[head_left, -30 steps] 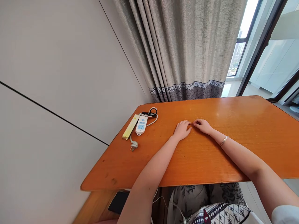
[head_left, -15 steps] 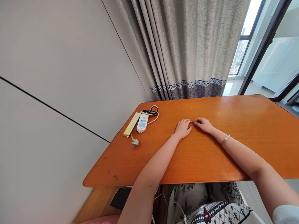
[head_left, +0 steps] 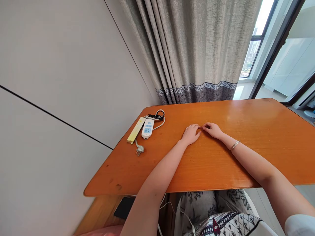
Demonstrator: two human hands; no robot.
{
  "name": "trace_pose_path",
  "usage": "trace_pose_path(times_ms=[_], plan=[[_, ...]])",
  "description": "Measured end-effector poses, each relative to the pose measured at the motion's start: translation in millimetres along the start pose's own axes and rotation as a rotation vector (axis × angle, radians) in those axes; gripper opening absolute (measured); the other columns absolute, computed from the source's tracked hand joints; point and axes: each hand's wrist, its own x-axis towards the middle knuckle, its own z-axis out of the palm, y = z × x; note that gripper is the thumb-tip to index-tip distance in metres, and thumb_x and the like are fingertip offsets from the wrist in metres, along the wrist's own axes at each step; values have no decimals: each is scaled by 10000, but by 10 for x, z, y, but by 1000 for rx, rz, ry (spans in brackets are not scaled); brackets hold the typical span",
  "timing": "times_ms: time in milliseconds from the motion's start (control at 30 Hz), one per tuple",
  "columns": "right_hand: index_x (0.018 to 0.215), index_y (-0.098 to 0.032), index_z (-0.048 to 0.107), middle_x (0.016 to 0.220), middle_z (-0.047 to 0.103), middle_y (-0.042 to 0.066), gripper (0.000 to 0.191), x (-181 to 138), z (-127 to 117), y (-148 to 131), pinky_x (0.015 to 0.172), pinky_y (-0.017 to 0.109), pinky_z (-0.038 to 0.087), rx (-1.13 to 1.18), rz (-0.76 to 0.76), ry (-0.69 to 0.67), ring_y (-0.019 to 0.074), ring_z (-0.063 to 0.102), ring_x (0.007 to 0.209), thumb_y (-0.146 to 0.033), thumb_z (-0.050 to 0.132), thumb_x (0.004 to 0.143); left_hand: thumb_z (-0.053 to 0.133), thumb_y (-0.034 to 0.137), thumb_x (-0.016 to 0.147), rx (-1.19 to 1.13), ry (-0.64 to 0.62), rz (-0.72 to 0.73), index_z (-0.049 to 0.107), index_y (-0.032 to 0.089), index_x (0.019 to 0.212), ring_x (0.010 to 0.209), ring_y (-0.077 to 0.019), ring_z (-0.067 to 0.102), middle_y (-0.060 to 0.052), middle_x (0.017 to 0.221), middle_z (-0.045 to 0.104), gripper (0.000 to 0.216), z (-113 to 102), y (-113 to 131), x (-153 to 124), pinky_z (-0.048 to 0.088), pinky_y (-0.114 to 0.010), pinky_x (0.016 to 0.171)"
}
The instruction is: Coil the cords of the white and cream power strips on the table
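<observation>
Both my hands rest near the middle of the orange-brown wooden table [head_left: 246, 157]. My left hand [head_left: 191, 134] lies palm down, its fingers stretched out and the thumb spread apart. Just to its right, my right hand [head_left: 213, 130] has curled fingers, with thumb and fingertips drawn together in a pinch. Its fingertips meet or almost meet those of my left hand; anything between them is too small to make out. A thin silvery bracelet [head_left: 234, 145] circles my right wrist.
Left on the table lie a white power strip [head_left: 148, 128] with its coiled cable, a plug [head_left: 139, 149] and a flat yellow strip [head_left: 136, 130]. A grey wall [head_left: 61, 65] borders the left side; a curtain [head_left: 204, 49] hangs behind. A dark flat object [head_left: 124, 207] sits below the table edge.
The whole view has shifted slightly, so everything appears a little further left. My hands keep nearly the same pose and place on the table.
</observation>
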Motion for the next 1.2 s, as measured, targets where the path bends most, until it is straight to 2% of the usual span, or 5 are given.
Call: trace_pose_path(times_ms=[467,1200], plan=[[963,-216,721,959,762,27,142,23,16,-46,753,276,469,-63,13,-16,169,659,817,-250,602,895,540,287,932,2,-12,24,614,187,1247,1284,-271,536,-112,1357,606,339,1,-54,-15,417,-453,1105],[967,-218,711,970,759,35,133,-21,8,-69,810,281,493,-80,-3,10,172,682,873,-227,597,900,537,298,934,-14,-11,42,615,172,1260,1314,-278,522,-122,1376,598,358,11,-94,-4,404,-457,1132]])
